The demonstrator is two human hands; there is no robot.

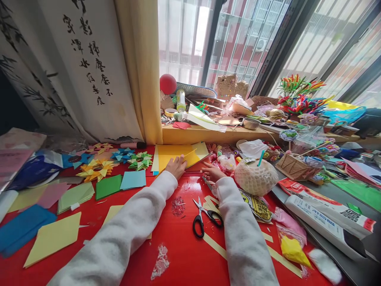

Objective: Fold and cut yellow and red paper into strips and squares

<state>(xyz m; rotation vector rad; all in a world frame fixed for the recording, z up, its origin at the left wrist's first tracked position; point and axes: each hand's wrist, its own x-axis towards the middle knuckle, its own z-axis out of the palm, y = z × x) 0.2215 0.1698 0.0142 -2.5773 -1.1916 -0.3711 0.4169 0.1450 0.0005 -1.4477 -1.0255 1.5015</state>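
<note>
My left hand is at the front edge of a stack of yellow and cream paper at the back of the red table. Its fingers bend over the top yellow sheet, whose edge rises beside my thumb. To the right, my right hand hovers with fingers apart and nothing in them, near some small wrapped items. Black-handled scissors lie partly open between my forearms, beside cut cream paper strips.
Folded paper stars and coloured paper squares lie at left. At right are a netted coconut with a straw, a woven basket, a long white package and a yellow bag. Craft supplies crowd the windowsill.
</note>
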